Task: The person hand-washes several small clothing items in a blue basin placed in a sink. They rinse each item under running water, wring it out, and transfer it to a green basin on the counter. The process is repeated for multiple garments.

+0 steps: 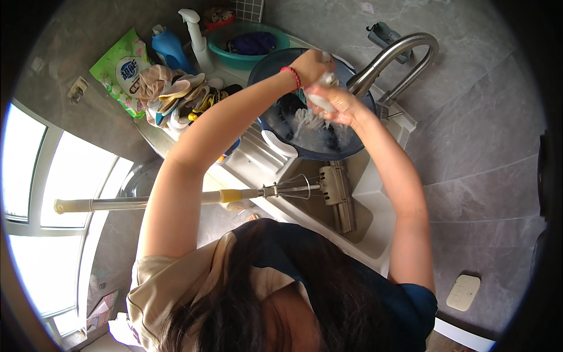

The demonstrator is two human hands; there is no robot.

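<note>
My left hand (311,67), with a red beaded bracelet at the wrist, grips one end of a wet, whitish cloth (329,80). Just below it, my right hand (336,104) is closed around the other part of the cloth, which looks bunched and twisted. Fingers cover much of it, so its kind is unclear. Both hands are over a dark blue plastic basin (265,75) with a white handle. Cloudy water in the basin holds dark fabric (288,103) and a pale, crumpled piece of fabric (308,119).
A metal faucet (402,42) arches close to my right hand. A sponge mop (336,193) lies across the sink. Shoes (187,94), a spray bottle (195,42), a blue bottle (169,48), a green detergent bag (121,72) and a teal basin (279,39) stand at the left and back.
</note>
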